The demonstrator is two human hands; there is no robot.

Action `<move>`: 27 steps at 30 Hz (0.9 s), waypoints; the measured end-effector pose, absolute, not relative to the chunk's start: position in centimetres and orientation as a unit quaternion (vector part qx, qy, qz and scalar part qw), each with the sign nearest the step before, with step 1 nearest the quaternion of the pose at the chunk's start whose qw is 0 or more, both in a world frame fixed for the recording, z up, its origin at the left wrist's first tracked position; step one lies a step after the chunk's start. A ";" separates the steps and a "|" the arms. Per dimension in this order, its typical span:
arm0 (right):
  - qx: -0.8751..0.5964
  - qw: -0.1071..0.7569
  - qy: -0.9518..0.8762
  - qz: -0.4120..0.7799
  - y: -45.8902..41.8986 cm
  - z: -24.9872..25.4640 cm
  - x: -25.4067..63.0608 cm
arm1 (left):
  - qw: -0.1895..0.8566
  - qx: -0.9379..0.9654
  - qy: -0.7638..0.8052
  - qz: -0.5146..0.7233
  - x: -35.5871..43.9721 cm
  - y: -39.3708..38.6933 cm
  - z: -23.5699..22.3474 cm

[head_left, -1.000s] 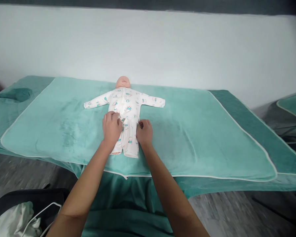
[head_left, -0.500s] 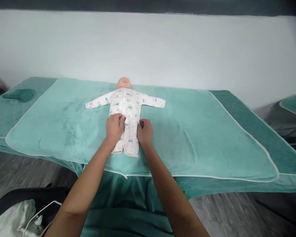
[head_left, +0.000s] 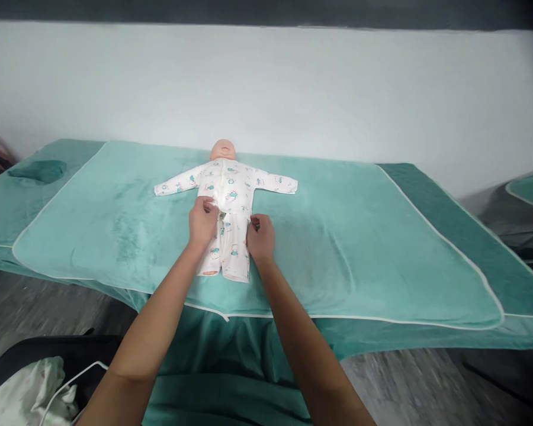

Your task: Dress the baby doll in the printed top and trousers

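Observation:
A baby doll (head_left: 222, 150) lies on its back on the green cover, arms spread and head toward the wall. It wears a white printed shirt (head_left: 231, 186) and matching trousers (head_left: 235, 248). My left hand (head_left: 203, 223) is at the left side of the doll's waist, fingers curled and pinching the shirt's lower hem. On the opposite side, my right hand (head_left: 261, 238) has its thumb and fingers closed at the hem's corner, where shirt and trousers meet. Its fingertips are partly hidden.
The green cover (head_left: 382, 260) with white piping lies over a long bed against a white wall (head_left: 266, 89). A face hole (head_left: 39, 170) shows at the bed's left end. Lower left, a black chair (head_left: 89, 349) holds a crumpled pale cloth (head_left: 31, 390) and a white cord.
My left hand has shifted slightly up and to the left along the shirt hem, baring more of the trousers' waist. My right hand stays almost in place.

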State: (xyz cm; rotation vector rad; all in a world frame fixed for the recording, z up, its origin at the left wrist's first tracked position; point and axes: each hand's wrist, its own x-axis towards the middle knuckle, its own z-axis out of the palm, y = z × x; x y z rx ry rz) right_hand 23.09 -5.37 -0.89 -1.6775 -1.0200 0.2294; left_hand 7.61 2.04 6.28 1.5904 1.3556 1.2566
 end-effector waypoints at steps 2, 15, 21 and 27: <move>-0.692 0.592 -0.394 0.123 -5.3 -0.9 23.5 | 0.337 0.586 0.525 0.517 6.5 2.5 5.7; -0.564 0.643 -0.387 0.343 3.2 0.6 26.3 | 0.563 0.538 0.394 0.488 5.8 6.8 3.1; -0.477 0.659 -0.446 0.373 1.8 1.3 26.7 | 0.541 0.559 0.355 0.518 7.9 9.5 2.8; -0.453 0.650 -0.453 0.409 1.8 1.6 26.7 | 0.532 0.534 0.383 0.534 9.3 12.2 2.3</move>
